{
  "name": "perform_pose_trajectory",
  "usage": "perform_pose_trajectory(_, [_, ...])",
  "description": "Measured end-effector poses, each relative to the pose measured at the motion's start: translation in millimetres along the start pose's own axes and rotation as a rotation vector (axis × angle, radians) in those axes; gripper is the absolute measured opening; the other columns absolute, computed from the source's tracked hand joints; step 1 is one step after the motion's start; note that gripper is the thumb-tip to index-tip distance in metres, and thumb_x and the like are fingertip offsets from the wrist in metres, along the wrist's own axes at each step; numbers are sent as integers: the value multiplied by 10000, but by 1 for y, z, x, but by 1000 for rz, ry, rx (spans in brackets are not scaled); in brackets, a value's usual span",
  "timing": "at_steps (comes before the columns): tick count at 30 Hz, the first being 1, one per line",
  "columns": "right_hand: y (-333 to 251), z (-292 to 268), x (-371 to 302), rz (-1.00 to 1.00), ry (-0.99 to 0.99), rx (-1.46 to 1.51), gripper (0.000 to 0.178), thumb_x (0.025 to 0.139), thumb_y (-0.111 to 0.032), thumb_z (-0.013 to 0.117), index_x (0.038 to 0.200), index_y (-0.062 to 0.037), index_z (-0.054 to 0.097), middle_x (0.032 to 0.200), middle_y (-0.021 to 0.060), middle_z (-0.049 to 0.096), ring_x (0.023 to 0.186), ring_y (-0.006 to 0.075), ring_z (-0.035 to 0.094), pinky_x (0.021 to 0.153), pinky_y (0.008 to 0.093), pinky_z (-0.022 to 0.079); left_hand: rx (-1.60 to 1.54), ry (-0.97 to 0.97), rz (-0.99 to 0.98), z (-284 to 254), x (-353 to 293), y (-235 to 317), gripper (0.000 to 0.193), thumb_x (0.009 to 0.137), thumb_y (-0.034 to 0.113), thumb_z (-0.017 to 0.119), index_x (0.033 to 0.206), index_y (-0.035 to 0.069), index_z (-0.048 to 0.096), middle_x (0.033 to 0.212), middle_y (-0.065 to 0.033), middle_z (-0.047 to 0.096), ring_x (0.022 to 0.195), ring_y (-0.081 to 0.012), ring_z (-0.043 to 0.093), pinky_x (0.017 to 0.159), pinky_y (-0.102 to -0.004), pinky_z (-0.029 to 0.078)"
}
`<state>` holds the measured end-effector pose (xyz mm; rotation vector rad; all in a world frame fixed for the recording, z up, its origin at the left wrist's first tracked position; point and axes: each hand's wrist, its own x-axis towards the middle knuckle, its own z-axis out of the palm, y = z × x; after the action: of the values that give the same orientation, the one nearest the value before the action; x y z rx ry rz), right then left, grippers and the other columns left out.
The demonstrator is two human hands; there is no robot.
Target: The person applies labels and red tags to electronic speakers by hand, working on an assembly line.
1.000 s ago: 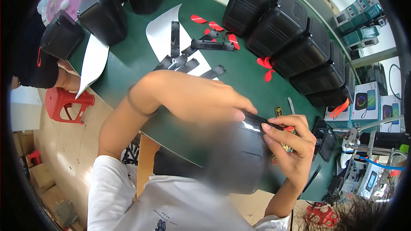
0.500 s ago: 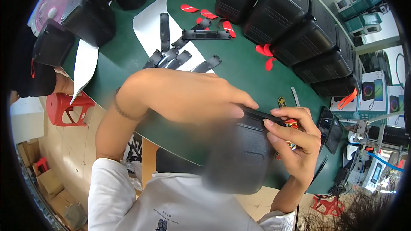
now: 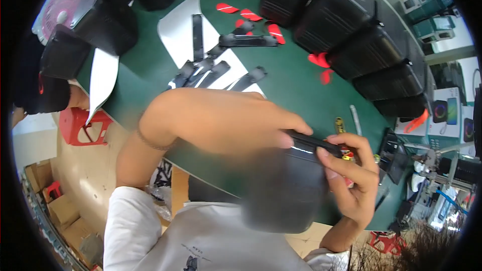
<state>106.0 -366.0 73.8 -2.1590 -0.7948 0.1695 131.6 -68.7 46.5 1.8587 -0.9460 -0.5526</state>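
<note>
A black plastic box-shaped housing with rounded corners stands before me near the table's front edge; its lower left part is blurred. Along its far top edge lies a narrow black plastic strip. My left hand reaches across from the left, thumb and forefinger closed about the strip's left end. At the other end, my right hand pinches it between thumb and fingers. Several similar black strips lie on and beside a white sheet beyond my left hand.
Black housings line the right back of the green table. Red tabs lie scattered. Beside my right hand are a metal tool and small red-yellow pieces. At left, another person's arm shows near more housings.
The view has shifted slightly, so the table's contents appear a little moved. Both hands keep their hold on the strip at the housing's edge.
</note>
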Motion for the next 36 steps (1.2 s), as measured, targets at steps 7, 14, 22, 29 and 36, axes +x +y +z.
perform_pose_trajectory(7, [2,5,-23,-22,70,-128,447,847,-170,802,1287,-125,737,1397,176,581,1244,356,577,1086,443,446,-96,-53,-133,-4,-10,7,427,1080,183,488,1479,31,518,1180,-241,703,1002,-433,687,846,-417,536])
perform_pose_trajectory(14, [65,-51,-71,668,576,-568,409,915,-240,750,1185,58,671,1144,248,702,1050,420,665,975,446,503,-35,-25,-125,0,-4,5,391,1080,238,488,1418,47,539,1008,-208,695,755,-345,668,728,-416,524])
perform_pose_trajectory(22, [125,-59,-62,630,600,-773,868,737,-317,856,1428,64,495,1101,242,703,979,355,673,939,432,515,-25,10,-88,0,-2,0,381,1086,238,477,1406,44,544,903,-194,676,729,-331,662,703,-406,516])
perform_pose_trajectory(29, [119,-57,-56,648,626,-666,851,746,-323,849,1426,38,486,1140,260,693,1032,362,671,950,441,513,-27,-3,-90,3,-4,0,377,1089,227,463,1408,41,543,876,-185,662,688,-304,642,675,-384,508])
perform_pose_trajectory(36, [40,-10,-81,504,711,-653,485,897,-196,796,1280,44,619,1149,234,669,1054,352,653,936,417,521,-91,-67,-230,-1,-8,7,466,1106,292,459,1469,7,523,1231,-235,686,1085,-358,683,943,-384,515])
